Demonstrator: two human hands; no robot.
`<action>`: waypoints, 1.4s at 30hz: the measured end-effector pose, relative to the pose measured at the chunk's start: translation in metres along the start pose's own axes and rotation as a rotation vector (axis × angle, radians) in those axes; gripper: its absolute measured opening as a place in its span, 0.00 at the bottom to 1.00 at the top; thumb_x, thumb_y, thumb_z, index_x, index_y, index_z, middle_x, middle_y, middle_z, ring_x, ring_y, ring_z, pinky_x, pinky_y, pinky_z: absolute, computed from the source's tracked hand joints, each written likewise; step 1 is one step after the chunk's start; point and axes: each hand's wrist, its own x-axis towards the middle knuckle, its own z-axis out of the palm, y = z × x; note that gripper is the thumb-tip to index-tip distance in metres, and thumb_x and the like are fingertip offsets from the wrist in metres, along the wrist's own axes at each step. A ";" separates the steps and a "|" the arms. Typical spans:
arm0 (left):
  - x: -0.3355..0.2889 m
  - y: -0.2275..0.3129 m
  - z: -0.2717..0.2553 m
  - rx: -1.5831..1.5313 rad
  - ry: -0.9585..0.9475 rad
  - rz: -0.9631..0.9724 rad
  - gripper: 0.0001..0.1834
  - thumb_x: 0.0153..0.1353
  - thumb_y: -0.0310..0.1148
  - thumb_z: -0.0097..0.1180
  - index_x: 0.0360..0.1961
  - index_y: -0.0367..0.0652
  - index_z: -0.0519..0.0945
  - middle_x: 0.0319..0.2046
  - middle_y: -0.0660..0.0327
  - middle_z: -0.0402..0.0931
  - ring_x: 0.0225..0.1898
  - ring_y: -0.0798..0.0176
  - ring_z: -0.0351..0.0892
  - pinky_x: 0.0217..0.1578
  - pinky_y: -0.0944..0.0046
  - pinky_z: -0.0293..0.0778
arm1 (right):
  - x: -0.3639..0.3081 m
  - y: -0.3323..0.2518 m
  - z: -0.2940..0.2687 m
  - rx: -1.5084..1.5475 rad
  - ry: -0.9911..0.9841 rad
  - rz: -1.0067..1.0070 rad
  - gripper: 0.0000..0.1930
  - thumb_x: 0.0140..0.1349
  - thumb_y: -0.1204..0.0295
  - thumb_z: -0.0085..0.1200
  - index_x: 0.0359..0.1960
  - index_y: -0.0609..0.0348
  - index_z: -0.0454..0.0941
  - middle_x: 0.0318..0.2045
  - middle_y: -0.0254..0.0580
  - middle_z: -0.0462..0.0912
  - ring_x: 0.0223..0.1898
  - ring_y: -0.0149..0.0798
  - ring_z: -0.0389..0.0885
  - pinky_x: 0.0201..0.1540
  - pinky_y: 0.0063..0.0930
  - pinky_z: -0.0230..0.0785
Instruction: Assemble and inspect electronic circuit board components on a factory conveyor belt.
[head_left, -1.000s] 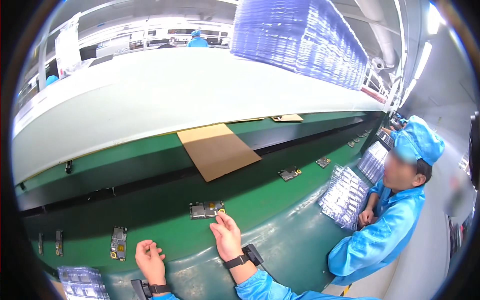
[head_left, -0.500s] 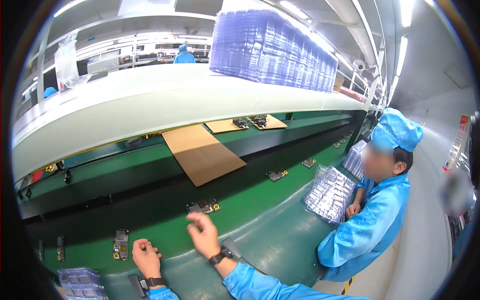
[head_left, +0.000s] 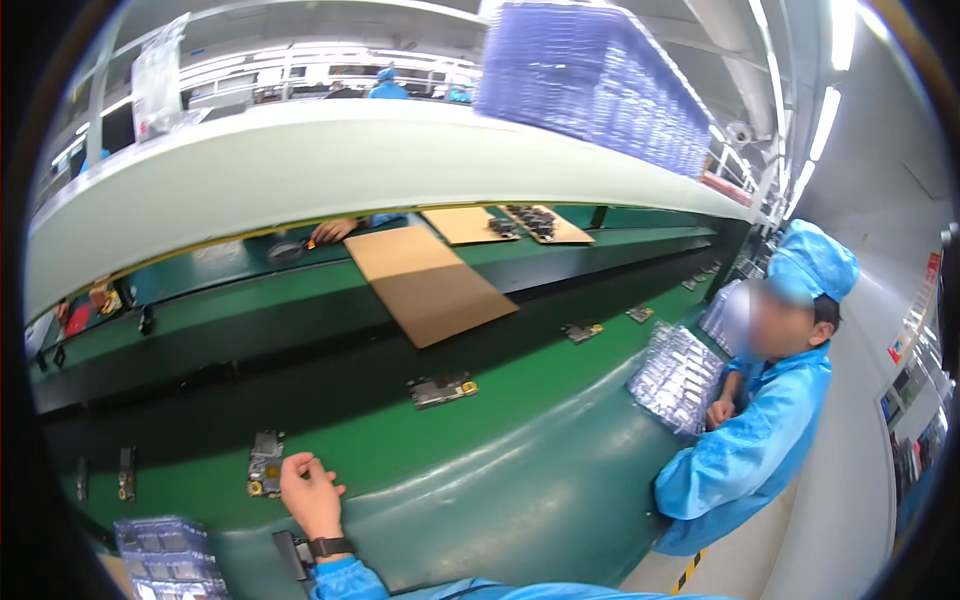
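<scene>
My left hand (head_left: 312, 496), with a dark strap at its wrist, hovers over the front edge of the green belt. Its fingers are loosely bent and slightly apart, with nothing visible in them. Just left of the fingers lies a dark circuit board (head_left: 265, 464) with a round yellow part. My right hand is out of view; only a blue sleeve (head_left: 490, 590) shows along the lower edge. Farther right on the belt rests another circuit board (head_left: 443, 390), also with a yellow round part.
Clear plastic trays (head_left: 170, 560) stand at lower left. A co-worker in blue (head_left: 750, 450) sits at right beside a stack of trays (head_left: 677, 378). Brown cardboard (head_left: 430, 285) overhangs the belt. Above runs a white shelf (head_left: 330, 165) bearing stacked trays. Another person's hand (head_left: 335, 231) shows beneath it.
My right hand has dropped out of view from above the belt. My left hand has moved slightly right and up in the picture, as the whole view shifted. Another person's hand has appeared beneath the shelf.
</scene>
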 end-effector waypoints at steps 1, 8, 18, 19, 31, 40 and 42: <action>-0.002 0.005 0.001 -0.006 0.007 -0.017 0.06 0.68 0.24 0.53 0.44 0.35 0.76 0.38 0.55 0.79 0.27 0.66 0.82 0.19 0.65 0.82 | 0.000 0.003 0.004 -0.002 -0.008 0.004 0.14 0.65 0.72 0.54 0.51 0.58 0.79 0.39 0.42 0.80 0.42 0.42 0.78 0.46 0.36 0.73; 0.002 0.000 -0.014 0.109 -0.005 0.024 0.07 0.67 0.24 0.53 0.45 0.34 0.77 0.37 0.54 0.81 0.24 0.63 0.83 0.16 0.64 0.81 | -0.005 0.007 0.022 0.018 -0.073 0.013 0.14 0.66 0.70 0.53 0.52 0.58 0.79 0.42 0.41 0.81 0.45 0.41 0.78 0.51 0.37 0.72; 0.002 0.008 -0.004 -0.024 0.009 -0.015 0.08 0.67 0.24 0.54 0.45 0.34 0.77 0.37 0.54 0.81 0.24 0.64 0.83 0.16 0.64 0.82 | -0.003 0.000 0.033 0.012 -0.104 -0.015 0.15 0.67 0.69 0.52 0.53 0.56 0.79 0.46 0.39 0.83 0.51 0.41 0.78 0.57 0.39 0.70; 0.005 0.007 -0.007 -0.007 0.015 -0.006 0.08 0.67 0.24 0.54 0.45 0.34 0.77 0.37 0.55 0.81 0.24 0.64 0.83 0.16 0.64 0.82 | -0.002 -0.001 0.036 0.022 -0.105 -0.027 0.15 0.67 0.69 0.52 0.53 0.56 0.79 0.46 0.39 0.83 0.51 0.41 0.78 0.57 0.39 0.70; -0.015 -0.009 0.026 0.238 0.146 0.243 0.08 0.64 0.32 0.56 0.42 0.42 0.81 0.34 0.50 0.84 0.39 0.44 0.85 0.40 0.50 0.80 | 0.009 -0.038 0.036 0.146 -0.320 -0.018 0.11 0.59 0.72 0.61 0.44 0.57 0.85 0.47 0.41 0.85 0.55 0.46 0.78 0.63 0.46 0.68; -0.012 -0.023 0.021 0.204 0.254 0.231 0.05 0.63 0.31 0.57 0.37 0.43 0.81 0.32 0.50 0.83 0.37 0.42 0.82 0.38 0.46 0.76 | 0.033 -0.025 0.053 0.175 -0.137 0.089 0.14 0.54 0.80 0.63 0.45 0.60 0.85 0.47 0.42 0.84 0.52 0.50 0.78 0.56 0.40 0.73; -0.014 -0.021 0.025 0.186 0.239 0.227 0.05 0.63 0.31 0.57 0.38 0.43 0.81 0.32 0.50 0.83 0.37 0.42 0.82 0.38 0.46 0.76 | 0.042 -0.021 0.059 0.123 -0.127 0.082 0.15 0.55 0.77 0.64 0.46 0.59 0.85 0.49 0.43 0.83 0.54 0.51 0.76 0.57 0.42 0.72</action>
